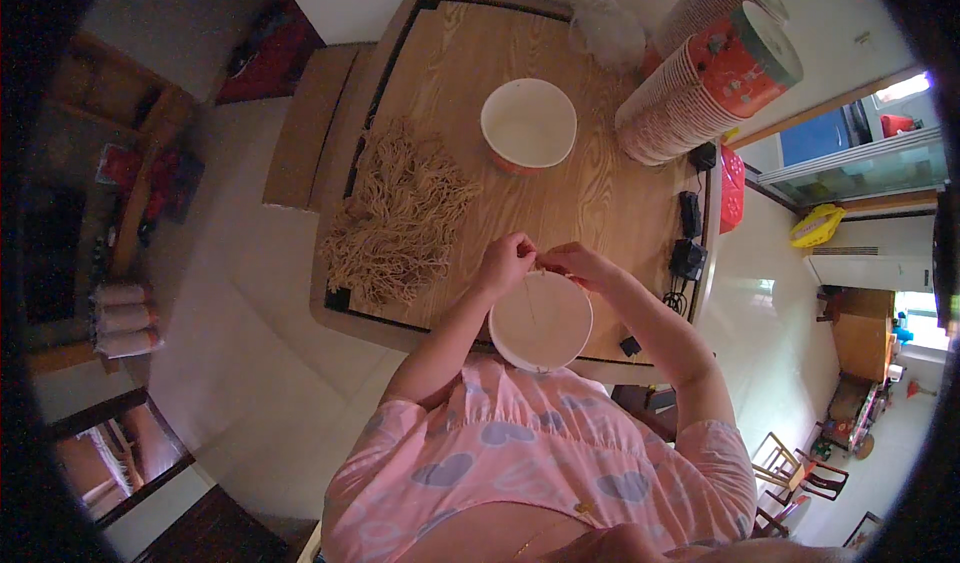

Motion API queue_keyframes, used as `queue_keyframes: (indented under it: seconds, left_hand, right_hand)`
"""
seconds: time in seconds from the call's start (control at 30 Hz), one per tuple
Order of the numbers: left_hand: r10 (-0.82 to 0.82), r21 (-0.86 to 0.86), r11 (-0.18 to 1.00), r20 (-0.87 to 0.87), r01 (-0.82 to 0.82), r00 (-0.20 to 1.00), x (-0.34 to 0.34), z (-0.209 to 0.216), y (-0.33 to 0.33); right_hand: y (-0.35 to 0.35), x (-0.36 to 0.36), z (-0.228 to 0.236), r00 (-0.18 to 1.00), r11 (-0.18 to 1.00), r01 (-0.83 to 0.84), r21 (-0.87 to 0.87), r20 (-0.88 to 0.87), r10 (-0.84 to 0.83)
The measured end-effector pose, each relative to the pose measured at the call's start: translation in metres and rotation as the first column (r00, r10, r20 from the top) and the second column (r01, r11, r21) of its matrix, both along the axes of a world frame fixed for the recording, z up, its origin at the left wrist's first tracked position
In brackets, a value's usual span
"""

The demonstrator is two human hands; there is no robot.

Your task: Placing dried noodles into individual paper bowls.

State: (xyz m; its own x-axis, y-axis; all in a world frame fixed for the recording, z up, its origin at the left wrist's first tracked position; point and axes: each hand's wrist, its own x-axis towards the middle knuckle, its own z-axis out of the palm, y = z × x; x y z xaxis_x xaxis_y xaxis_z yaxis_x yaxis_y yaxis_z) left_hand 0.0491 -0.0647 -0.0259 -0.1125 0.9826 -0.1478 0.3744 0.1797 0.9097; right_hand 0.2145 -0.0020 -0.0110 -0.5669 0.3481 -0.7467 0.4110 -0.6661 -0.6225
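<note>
A white paper bucket is in front of me at the table's near edge, its round opening facing up. At its far rim, my left hand and my right hand are nearly together, fingertips closed in a pinch. A thin tan string runs from between the fingertips down over the bucket's opening. The exact grip on it is too small to make out. Left of my hands lies a loose heap of tan strings. Beyond them stands another white bucket, open at the top.
A tall nested stack of red patterned buckets leans at the table's far right, near a clear plastic bag. Black adapters and cables lie along the right edge. A cardboard box stands by the left side.
</note>
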Motion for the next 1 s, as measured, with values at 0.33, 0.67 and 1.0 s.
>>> queue_keyframes:
  seconds: [0.33,0.67,1.0]
  left_hand:
    - [-0.015,-0.048,0.999,0.029,0.017,0.999,0.000,0.003,0.003]
    - [-0.001,-0.054,0.999,0.086,0.006,0.996,0.001,-0.010,0.005]
    - [0.009,-0.073,0.997,0.032,-0.007,0.999,-0.006,-0.014,0.000]
  right_hand:
    - [0.003,-0.002,-0.008,0.999,1.000,0.016,-0.015,0.045,-0.016]
    - [0.002,-0.002,-0.011,0.999,0.999,0.031,0.030,0.018,-0.031]
    - [0.006,0.003,-0.003,0.967,0.959,-0.227,0.171,0.161,0.200]
